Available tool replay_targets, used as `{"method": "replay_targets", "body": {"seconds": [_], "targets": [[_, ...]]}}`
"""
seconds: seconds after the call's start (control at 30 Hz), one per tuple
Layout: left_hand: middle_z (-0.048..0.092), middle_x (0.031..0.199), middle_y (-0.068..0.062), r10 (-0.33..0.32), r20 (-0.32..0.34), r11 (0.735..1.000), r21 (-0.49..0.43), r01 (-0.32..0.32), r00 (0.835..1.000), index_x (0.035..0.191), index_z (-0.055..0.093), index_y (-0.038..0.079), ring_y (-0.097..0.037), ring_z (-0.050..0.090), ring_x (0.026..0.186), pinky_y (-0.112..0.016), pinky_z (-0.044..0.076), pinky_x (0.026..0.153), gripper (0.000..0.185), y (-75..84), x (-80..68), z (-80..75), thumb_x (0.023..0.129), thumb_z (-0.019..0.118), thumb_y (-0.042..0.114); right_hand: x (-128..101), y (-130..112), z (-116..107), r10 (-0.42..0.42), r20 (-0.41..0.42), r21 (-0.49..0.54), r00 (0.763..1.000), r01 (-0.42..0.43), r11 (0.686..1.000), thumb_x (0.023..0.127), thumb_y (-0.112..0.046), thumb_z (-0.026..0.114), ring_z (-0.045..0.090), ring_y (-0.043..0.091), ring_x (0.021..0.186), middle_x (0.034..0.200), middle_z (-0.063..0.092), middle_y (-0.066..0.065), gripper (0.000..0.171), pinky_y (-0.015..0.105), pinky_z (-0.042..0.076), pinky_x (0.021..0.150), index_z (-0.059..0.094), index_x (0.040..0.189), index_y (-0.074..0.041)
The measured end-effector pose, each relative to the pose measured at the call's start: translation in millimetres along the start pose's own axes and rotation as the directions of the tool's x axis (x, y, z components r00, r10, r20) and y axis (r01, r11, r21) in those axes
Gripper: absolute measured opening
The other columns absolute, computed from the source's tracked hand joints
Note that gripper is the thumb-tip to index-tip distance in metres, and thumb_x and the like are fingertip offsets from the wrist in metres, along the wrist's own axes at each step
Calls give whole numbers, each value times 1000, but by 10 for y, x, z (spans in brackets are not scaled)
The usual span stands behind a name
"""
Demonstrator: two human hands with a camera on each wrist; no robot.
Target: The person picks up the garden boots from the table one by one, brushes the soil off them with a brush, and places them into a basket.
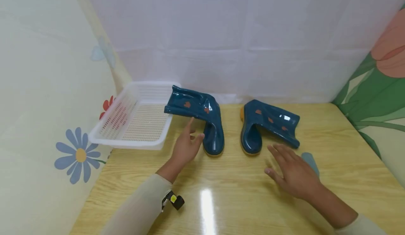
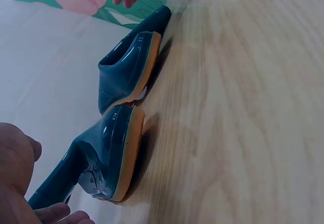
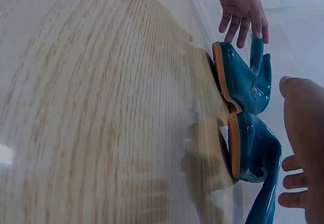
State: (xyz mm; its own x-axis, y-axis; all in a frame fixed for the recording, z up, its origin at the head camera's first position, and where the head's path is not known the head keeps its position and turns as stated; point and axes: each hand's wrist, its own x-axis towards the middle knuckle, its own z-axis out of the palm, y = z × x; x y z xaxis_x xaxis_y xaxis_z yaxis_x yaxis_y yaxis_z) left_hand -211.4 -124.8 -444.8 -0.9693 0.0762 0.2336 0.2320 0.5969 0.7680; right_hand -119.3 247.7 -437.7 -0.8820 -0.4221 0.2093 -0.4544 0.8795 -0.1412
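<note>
Two dark teal rubber boots with reddish-brown patches and orange-yellow soles stand toe-forward on the wooden table. The left boot (image 1: 213,136) has its shaft flopped leftward, its end overlapping the white basket's rim in the head view. On the right boot (image 1: 252,140) the shaft bends over to the right. My left hand (image 1: 186,147) is beside the left boot's shaft, index finger extended at its lower edge; whether it touches, I cannot tell. Fingers spread and holding nothing, my right hand (image 1: 294,171) hovers in front of the right boot's shaft. Both boots (image 3: 253,145) also appear in the wrist views.
A white slotted plastic basket (image 1: 126,143) stands at the table's back left. Partly hidden behind my right hand lies a blue-grey object (image 1: 310,160) of unclear kind. White cloth (image 1: 221,34) hangs behind the table (image 1: 240,196), with flower-printed sheets on both sides.
</note>
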Motion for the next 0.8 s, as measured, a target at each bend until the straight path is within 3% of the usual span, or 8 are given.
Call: {"method": "replay_targets", "body": {"seconds": [0.27, 0.5, 0.8], "targets": [[56, 142, -22, -103, -43, 992, -78, 100, 994, 163, 25, 25, -32, 66, 108, -52, 54, 86, 74, 55, 174, 83, 102, 65, 35, 10, -25, 2, 17, 15, 15, 1000, -17, 1000, 103, -50, 56, 37, 46, 142, 154, 42, 25, 72, 66, 39, 104, 41, 155, -3], [54, 145, -21, -118, -86, 986, -131, 106, 989, 163, 25, 25, -34, 63, 117, -51, 53, 90, 72, 41, 317, 183, 103, 63, 36, 5, -9, 24, 44, 45, 28, 998, -45, 999, 103, -52, 54, 36, 46, 142, 154, 42, 24, 72, 68, 38, 103, 40, 155, -4], [42, 157, -19, -170, -134, 974, -174, 146, 976, 163, 26, 22, -36, 54, 131, -48, 50, 100, 70, 57, 462, 288, 104, 61, 37, -7, 8, 85, 20, 6, 39, 1000, -20, 999, 104, -52, 54, 39, 44, 140, 152, 45, 24, 71, 67, 41, 100, 42, 154, -4]]}}
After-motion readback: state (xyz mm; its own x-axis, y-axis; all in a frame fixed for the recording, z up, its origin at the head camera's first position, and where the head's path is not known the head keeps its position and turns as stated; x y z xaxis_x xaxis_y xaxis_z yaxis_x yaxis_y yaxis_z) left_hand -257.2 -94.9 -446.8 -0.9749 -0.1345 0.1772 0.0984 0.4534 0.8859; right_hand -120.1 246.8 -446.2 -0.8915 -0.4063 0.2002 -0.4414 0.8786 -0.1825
